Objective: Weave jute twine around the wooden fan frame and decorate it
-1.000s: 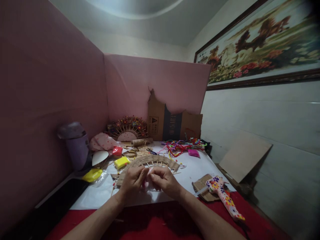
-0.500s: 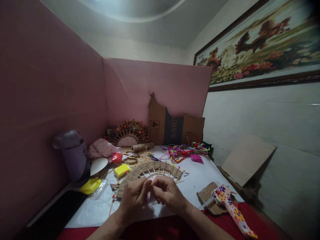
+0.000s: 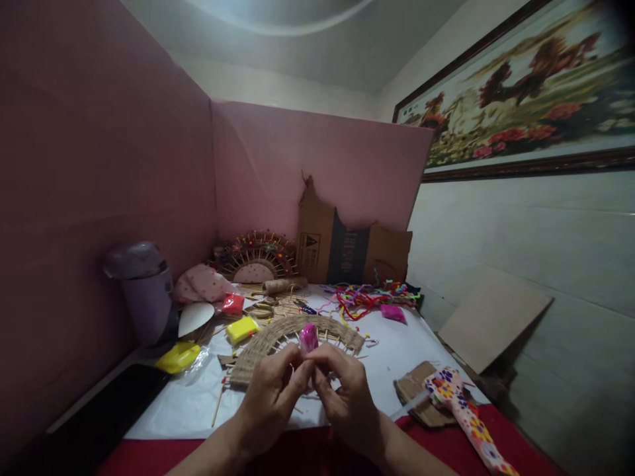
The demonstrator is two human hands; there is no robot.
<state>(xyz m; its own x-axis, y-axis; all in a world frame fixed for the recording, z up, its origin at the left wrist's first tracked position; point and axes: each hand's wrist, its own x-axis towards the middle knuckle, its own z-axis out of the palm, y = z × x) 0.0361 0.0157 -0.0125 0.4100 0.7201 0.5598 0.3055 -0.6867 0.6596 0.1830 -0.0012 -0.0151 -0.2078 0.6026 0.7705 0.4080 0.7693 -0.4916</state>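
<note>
Both hands meet low in the middle of the head view, fingertips pinched together. Between them rises a small clear packet of magenta clay, its lower end hidden by the fingers. My left hand is closed on the packet's wrapper from one side. My right hand pinches it from the other. Just behind the hands lies an arched twine-woven piece with thin sticks running through it; the hands cover part of its inner side.
A yellow clay packet and a red one lie left of centre. Another magenta packet sits near coloured pipe cleaners. A flower-patterned glue gun rests on cardboard at right. A purple tumbler stands at left.
The magenta packet has come into sight above my fingertips, where before the hands hid it. The right hand has turned and lowered slightly. The view has shifted a little.
</note>
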